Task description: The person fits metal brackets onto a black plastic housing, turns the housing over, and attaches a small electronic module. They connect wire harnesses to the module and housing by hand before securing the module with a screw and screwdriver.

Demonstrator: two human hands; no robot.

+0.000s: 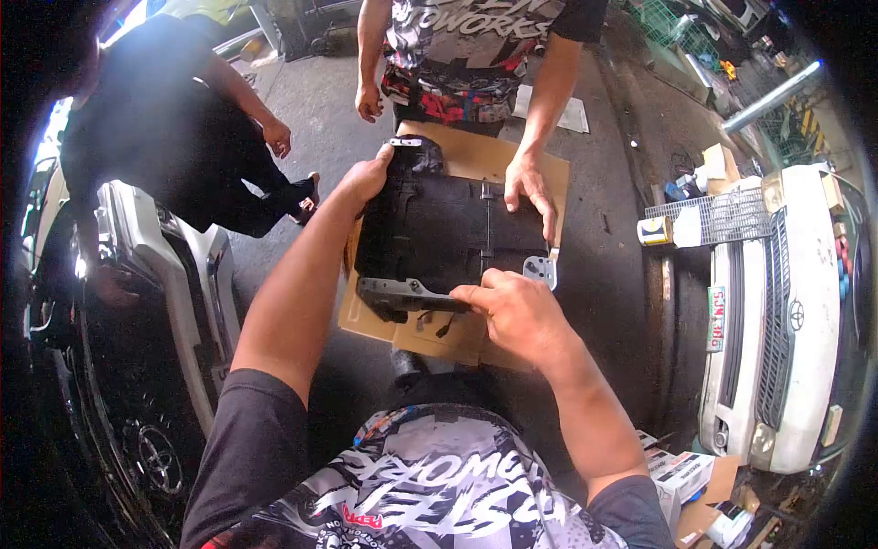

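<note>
A black panel with a felt-like surface (430, 224) and metal brackets lies in front of me, over a sheet of brown cardboard (466, 343). My left hand (368, 176) is closed on its far left corner, beside a small metal bracket (406, 143). On the near edge, my right hand (519, 309) grips the metal rail (402, 291) with fingers wrapped over it. A grey bracket with holes (540, 271) sticks out at the right corner. Dark cable connectors (444, 325) hang below the near edge. A co-worker's hand (530, 188) rests on the panel's right side.
One co-worker (466, 55) stands across from me; another person in dark clothes (155, 110) is at the left. A black car (119, 366) is close on my left. At the right are a white car bumper (796, 320), a wire rack (722, 218) and cardboard boxes (686, 480).
</note>
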